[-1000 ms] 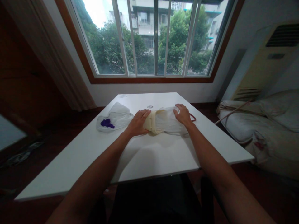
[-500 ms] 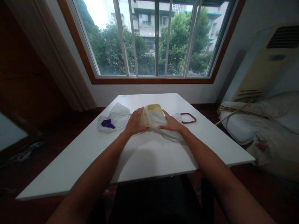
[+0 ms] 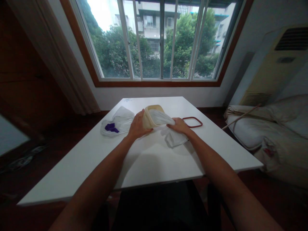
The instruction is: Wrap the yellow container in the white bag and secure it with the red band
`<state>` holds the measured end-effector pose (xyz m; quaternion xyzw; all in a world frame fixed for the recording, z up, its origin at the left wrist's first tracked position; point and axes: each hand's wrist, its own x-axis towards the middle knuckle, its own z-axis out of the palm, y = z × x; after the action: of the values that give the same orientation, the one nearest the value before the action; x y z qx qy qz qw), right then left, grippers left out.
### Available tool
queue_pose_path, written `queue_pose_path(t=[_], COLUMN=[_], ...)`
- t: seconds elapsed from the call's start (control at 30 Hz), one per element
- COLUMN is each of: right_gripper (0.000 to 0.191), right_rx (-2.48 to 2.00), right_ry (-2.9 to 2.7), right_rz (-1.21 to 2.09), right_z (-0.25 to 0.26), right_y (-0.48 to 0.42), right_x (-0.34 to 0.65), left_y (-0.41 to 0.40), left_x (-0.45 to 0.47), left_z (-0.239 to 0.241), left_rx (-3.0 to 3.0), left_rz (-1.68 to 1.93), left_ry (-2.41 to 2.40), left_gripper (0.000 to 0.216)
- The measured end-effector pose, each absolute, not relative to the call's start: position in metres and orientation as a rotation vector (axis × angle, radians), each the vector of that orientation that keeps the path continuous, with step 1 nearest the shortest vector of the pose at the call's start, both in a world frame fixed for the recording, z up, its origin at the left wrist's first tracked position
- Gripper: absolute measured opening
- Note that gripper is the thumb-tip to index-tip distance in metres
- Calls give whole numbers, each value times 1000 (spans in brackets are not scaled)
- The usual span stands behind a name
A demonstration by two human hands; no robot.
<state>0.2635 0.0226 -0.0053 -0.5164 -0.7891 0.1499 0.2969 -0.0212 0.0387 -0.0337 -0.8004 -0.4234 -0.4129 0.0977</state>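
Note:
My left hand [image 3: 139,125] grips the left side of a cream plastic container [image 3: 147,119], which is tilted with its mouth toward the right. A translucent white plastic bag [image 3: 160,116] stretches out of that mouth. Its gathered part is in the closed fingers of my right hand [image 3: 180,125], and a loose end [image 3: 176,138] hangs down to the table. Just beyond my right hand lies a reddish-brown rounded frame [image 3: 195,122]. Left of my left hand, another white plastic bag [image 3: 122,117] rests with a dark purple patch or piece [image 3: 111,127] on it.
The white table [image 3: 149,166] narrows toward the window [image 3: 156,48]. A covered bulky pile [image 3: 271,134] with a thin stick [image 3: 242,116] stands at the right, near a tall air conditioner [image 3: 267,70]. A curtain [image 3: 64,73] hangs at the left.
My right hand has moved off the container's side and drawn the bag rightward into a gathered strand. The container has shifted slightly left and turned its mouth to the right.

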Motion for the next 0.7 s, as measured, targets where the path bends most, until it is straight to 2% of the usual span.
queue_pose_path(t=[0.1,0.3,0.7], right_gripper=[20,30,17], right_rx=[-1322,-1108,-772], right_ry=[-2027,-1782,-1219], right_rz=[479,636,678], right_z=[-5,-4,7], right_y=[24,25,29], right_x=[269,275,287], left_y=[41,47,50], left_x=[-23,-27,-29], left_z=[-35,-40,-45], left_rx=[-2365,-2363,-2331], left_rz=[-1248,-1274,-1322], left_ry=[-1244,-1217,-1300], left_gripper=[129,128,131])
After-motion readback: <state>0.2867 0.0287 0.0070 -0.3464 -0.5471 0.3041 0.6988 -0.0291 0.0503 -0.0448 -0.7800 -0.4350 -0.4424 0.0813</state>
